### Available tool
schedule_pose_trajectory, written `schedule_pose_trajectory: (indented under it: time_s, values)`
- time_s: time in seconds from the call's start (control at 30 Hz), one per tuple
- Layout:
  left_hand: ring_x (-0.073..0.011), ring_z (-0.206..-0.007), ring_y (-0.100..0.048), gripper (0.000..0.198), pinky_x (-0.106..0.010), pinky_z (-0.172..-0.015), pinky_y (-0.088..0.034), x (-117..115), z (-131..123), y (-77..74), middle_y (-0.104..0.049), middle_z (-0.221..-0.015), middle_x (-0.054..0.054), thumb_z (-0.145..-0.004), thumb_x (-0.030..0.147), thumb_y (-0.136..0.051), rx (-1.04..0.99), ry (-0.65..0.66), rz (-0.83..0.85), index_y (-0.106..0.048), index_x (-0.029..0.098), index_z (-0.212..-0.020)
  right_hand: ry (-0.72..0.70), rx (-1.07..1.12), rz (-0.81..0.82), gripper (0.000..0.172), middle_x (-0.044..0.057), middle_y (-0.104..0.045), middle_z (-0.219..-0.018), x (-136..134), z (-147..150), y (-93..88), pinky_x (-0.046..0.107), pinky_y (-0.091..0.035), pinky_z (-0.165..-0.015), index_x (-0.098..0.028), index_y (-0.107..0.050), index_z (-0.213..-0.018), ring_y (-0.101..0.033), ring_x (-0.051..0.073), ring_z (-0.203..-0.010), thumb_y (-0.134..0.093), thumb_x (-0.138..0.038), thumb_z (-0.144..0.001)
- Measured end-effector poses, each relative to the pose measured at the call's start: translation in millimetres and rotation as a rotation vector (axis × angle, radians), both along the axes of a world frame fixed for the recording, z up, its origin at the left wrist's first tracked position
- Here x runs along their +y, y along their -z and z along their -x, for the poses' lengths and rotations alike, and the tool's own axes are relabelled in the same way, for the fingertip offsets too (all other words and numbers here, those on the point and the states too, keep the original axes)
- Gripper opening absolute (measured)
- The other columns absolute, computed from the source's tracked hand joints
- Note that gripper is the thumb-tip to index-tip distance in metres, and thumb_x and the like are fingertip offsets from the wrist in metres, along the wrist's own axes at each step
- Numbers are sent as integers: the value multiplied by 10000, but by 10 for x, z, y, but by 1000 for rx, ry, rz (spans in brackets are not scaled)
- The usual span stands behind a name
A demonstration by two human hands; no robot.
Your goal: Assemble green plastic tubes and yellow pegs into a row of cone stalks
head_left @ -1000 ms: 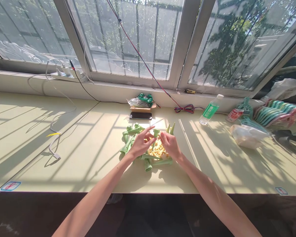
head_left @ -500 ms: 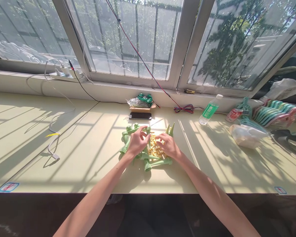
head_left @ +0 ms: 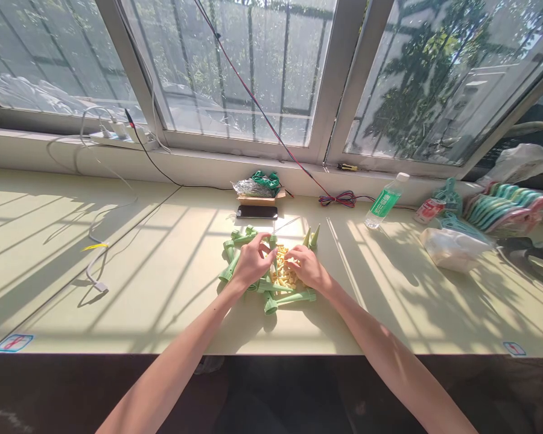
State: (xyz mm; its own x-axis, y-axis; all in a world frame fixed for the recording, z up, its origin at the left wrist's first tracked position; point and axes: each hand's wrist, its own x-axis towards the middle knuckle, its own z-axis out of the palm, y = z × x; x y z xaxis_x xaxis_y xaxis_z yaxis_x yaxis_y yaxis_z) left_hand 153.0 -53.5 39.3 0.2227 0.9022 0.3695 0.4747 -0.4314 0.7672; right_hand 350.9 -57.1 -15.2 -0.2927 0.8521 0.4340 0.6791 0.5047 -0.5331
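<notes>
Head view: left hand (head_left: 252,262), fingers pinching a green spike (head_left: 273,241) beside yellow pegs (head_left: 282,278) on the worktop (head_left: 163,295). Right hand (head_left: 308,266) fingers curl over pegs, grip unclear; brushing knuckles could topple 2 upright cones (head_left: 315,237).

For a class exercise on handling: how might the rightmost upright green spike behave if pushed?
The green spike would probably tip, standing tall and narrow. Once down, it may roll in an arc, since it tapers to a point. It is likely light: similar green pieces nearby look hollow at the end.
</notes>
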Motion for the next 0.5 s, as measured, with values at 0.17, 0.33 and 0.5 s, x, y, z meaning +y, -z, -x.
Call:
schedule_pose_trajectory:
  time_s: [0.17,0.33,0.5]
  values:
    - [-172,-570,-657,345,-298,-649,-510,-7,-4,-5,-741,-722,12,-842,370,-667,38,16,3,-601,197,-1134,8,-11,-1,130,35,-644,-914,8,-1,8,280,-476,-776,-207,-714,-896,-616,190,-897,-674,-90,-858]
    - [-189,-620,-686,353,-319,-710,-523,-17,-12,-2,-760,-772,2,-844,393,-655,99,49,10,-598,198,-1132,43,-38,5,113,37,-648,-914,11,-1,9,281,-463,-775,-203,-700,-892,-613,193,-897,-676,-97,-863]
    - [-200,-677,-686,383,-321,-721,-519,4,-9,37,-760,-826,-11,-829,409,-679,169,44,13,-620,190,-1138,78,-93,31,74,35,-654,-916,11,8,7,294,-446,-799,-203,-675,-880,-612,201,-905,-671,-129,-877]
